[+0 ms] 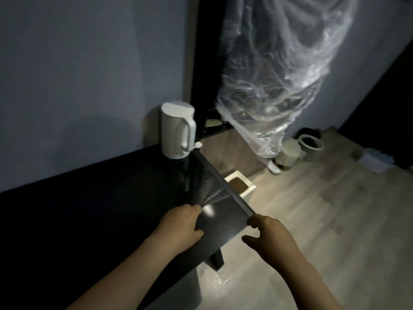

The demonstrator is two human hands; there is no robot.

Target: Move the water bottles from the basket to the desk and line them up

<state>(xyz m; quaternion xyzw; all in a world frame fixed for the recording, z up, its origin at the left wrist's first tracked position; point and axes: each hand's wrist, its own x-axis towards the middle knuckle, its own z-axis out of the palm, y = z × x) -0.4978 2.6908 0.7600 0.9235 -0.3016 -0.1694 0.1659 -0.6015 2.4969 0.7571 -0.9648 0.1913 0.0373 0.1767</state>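
No water bottles or basket in view. The left hand point(185, 222) rests on the black desk point(111, 209), fingers tucked under; grip cannot be told. The right hand point(266, 233) is spread and empty, fingertips at the desk edge. Risk: in this dim light, bottles set near the edge may topple off or strike the white kettle point(176, 130).

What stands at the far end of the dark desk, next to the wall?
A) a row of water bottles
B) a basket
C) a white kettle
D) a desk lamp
C: a white kettle with a handle stands on the desk by the wall, and no bottles, basket or lamp show there.
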